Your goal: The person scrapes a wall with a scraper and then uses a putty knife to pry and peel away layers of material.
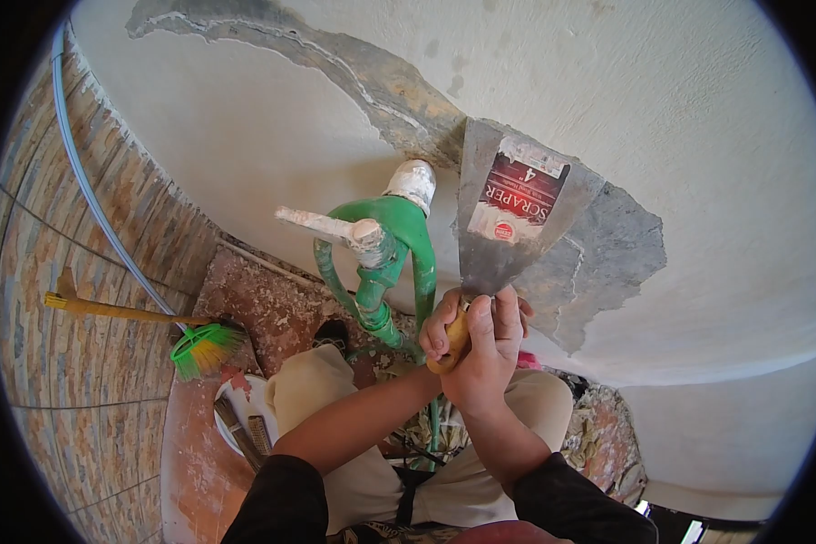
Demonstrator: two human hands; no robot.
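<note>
Both my hands are closed together around the yellowish wooden handle of a scraper [497, 208]. My left hand [440, 328] is at the left side of the handle, partly hidden. My right hand [483, 363] overlaps it from the right, its thumb pointing up toward the blade. The wide metal blade bears a red and white label reading "SCRAPER" and 4". Its far edge lies against or just over the grey patch [612, 249] of the wall, where the white coating is gone. Whether the edge touches cannot be told.
Green pipework [394, 240] with a white-smeared tap [335, 227] stands out from the wall, close left of the scraper. A green-bristled broom [204, 349], a bluish hose [86, 186] and a white container [229, 390] with a brush are at left. Flakes litter the reddish floor [199, 462].
</note>
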